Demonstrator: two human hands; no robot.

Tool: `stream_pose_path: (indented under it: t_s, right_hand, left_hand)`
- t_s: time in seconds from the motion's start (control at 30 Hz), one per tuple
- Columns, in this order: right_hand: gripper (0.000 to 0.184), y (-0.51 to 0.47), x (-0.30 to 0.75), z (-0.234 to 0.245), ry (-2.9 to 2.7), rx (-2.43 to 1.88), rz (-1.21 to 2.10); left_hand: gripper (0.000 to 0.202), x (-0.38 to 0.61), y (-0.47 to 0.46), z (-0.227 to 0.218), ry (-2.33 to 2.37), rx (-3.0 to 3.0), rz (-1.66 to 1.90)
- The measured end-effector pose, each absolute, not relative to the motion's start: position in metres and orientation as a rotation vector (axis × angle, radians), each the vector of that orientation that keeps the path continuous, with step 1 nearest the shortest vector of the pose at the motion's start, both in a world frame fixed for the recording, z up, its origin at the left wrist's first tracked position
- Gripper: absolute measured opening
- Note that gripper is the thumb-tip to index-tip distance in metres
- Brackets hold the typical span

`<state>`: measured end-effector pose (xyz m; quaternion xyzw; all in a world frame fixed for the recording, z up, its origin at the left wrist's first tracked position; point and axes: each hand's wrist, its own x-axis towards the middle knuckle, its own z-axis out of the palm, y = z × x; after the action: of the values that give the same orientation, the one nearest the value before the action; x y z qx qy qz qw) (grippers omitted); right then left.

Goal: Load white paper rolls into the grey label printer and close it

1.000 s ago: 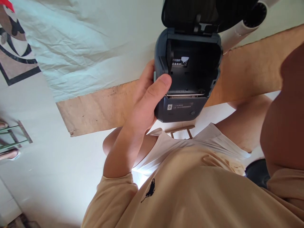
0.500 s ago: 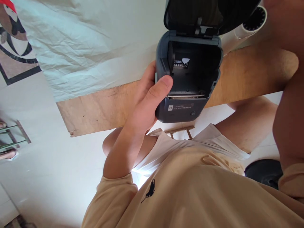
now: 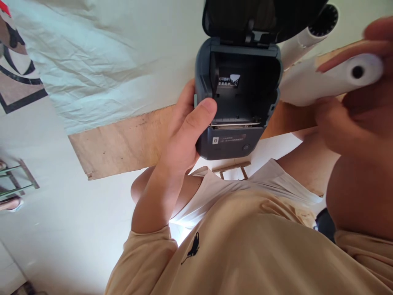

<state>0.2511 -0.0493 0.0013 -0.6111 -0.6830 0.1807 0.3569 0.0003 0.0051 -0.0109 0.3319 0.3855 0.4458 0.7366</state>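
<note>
Printer [image 3: 236, 106] lid [image 3: 258, 16] is flipped up and the paper bay inside looks empty, only a small label on its far wall. So opening is done; judging by this, loading the roll [image 3: 325, 80] and shutting the lid are left.

Table: brown wooden edge [image 3: 123, 141] runs across mid-scene, pale crumpled sheet [image 3: 101, 61] covers its far side. Another white tube [image 3: 310, 35] lies on the table just right of the lid.

Printer sits above the table's near edge, center frame, bay facing the camera.

Left hand [image 3: 181, 135] wraps the printer's left side, thumb pressed over the front rim of the bay, fingers behind the body, out of view. Firm grip.

Right hand [image 3: 353, 119], blurred, at the far right, pinches the white roll between fingers on top and thumb below. Roll's hollow core end points right; its other end is near the printer's right edge, apparently not touching it and not yet inside the bay.
</note>
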Motion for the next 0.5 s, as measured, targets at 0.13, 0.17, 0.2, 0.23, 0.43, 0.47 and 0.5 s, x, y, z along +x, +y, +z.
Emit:
stream_pose_path:
  t_s: [0.13, 0.17, 0.2, 0.23, 0.43, 0.47, 0.5]
  right_hand:
    - [0.050, -0.047, 0.237, 0.006, -2.019, -1.620, 0.267]
    - [0.048, -0.046, 0.238, 0.005, -2.055, -1.636, 0.184]
    - [0.049, -0.044, 0.240, 0.003, -2.049, -1.620, 0.133]
    - [0.050, -0.043, 0.242, 0.002, -2.022, -1.580, 0.141]
    - [0.053, -0.041, 0.244, -0.005, -1.965, -1.528, 0.246]
    - [0.052, -0.041, 0.244, -0.005, -1.977, -1.559, 0.165]
    - [0.053, -0.041, 0.244, -0.006, -1.972, -1.550, 0.134]
  left_hand:
    - [0.045, -0.001, -0.001, -0.017, 0.712, 0.769, 0.977]
    - [0.043, 0.000, -0.002, -0.019, 0.673, 0.765, 0.992]
    - [0.040, 0.000, -0.002, -0.020, 0.644, 0.756, 1.008]
    - [0.038, 0.000, -0.003, -0.019, 0.626, 0.742, 1.020]
    - [0.030, -0.003, -0.002, -0.010, 0.661, 0.704, 0.947]
    - [0.032, -0.003, -0.002, -0.010, 0.652, 0.701, 0.951]
    - [0.035, -0.003, -0.002, -0.010, 0.637, 0.699, 0.955]
